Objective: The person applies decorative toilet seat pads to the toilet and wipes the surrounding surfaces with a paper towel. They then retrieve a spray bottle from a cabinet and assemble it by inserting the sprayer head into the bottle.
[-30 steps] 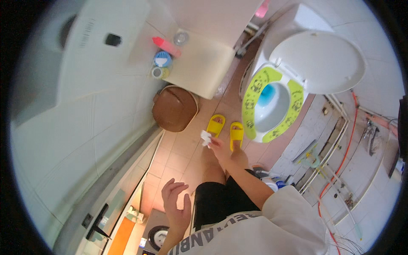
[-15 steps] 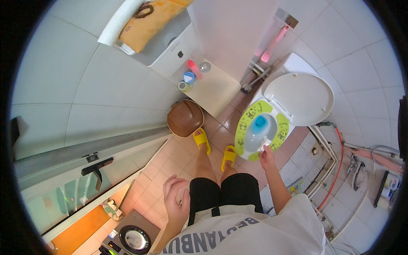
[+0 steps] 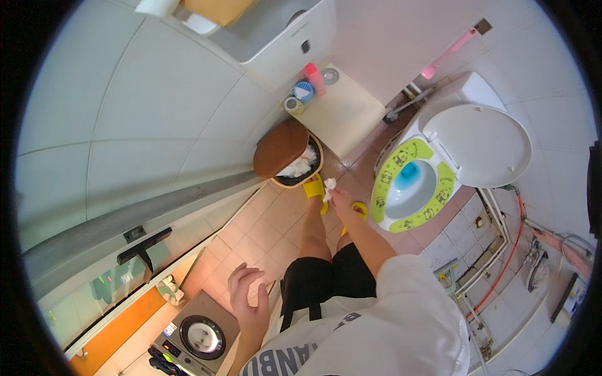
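Pinched in the fingers of my right hand (image 3: 340,202) is a crumpled white tissue (image 3: 328,187), held above my yellow slipper (image 3: 313,190). Close by on the left, a brown trash bin (image 3: 318,145) stands with its lid (image 3: 279,149) raised, and white crumpled paper (image 3: 300,164) shows inside a black liner. My left hand (image 3: 247,294) hangs in the air at the lower left, fingers loosely apart and holding nothing. The toilet (image 3: 463,138) stands to the right with its cover up, green patterned pads (image 3: 387,172) on the seat and blue water (image 3: 409,175) in the bowl.
A low cream stand (image 3: 348,119) behind the bin carries several bottles and jars. A sink (image 3: 276,31) is at the upper left, and a pink brush (image 3: 451,52) hangs on the wall. Pipes (image 3: 501,241) line the right; a washing machine (image 3: 202,335) stands lower left.
My right hand has moved left with the tissue, from over the toilet bowl to near the bin. The bin's lid has swung from closed to open. My left hand stays free.
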### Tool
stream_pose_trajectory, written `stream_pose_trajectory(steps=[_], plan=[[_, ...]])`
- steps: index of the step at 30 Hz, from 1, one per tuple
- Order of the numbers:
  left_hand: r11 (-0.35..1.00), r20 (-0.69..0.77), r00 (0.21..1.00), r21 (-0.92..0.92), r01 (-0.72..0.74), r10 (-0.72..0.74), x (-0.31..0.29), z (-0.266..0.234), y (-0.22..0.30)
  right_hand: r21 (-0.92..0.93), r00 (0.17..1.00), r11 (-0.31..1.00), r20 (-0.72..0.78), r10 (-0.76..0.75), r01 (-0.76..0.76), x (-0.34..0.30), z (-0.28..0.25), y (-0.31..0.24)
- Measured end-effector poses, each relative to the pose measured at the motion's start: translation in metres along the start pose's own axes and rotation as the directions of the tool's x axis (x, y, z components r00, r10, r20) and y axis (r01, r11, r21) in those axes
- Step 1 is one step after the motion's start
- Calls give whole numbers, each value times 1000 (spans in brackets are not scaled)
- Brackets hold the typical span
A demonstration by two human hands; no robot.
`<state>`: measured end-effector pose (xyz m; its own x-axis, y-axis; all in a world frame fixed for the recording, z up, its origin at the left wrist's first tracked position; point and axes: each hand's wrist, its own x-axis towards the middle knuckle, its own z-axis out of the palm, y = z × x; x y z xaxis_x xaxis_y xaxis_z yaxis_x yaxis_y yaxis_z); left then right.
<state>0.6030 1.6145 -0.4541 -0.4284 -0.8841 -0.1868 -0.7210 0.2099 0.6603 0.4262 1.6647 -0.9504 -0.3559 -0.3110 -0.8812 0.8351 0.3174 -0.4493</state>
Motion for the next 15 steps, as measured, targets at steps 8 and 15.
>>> stream_pose_trajectory(steps=[8, 15], plan=[[982, -57, 985, 89, 168, -163, -11, -14, -35, 178, 999, 983, 7, 36, -37, 22, 118, -18], [988, -71, 990, -107, 115, -123, -26, -15, -63, -670, 959, 686, 217, -183, 283, -13, -36, -14]])
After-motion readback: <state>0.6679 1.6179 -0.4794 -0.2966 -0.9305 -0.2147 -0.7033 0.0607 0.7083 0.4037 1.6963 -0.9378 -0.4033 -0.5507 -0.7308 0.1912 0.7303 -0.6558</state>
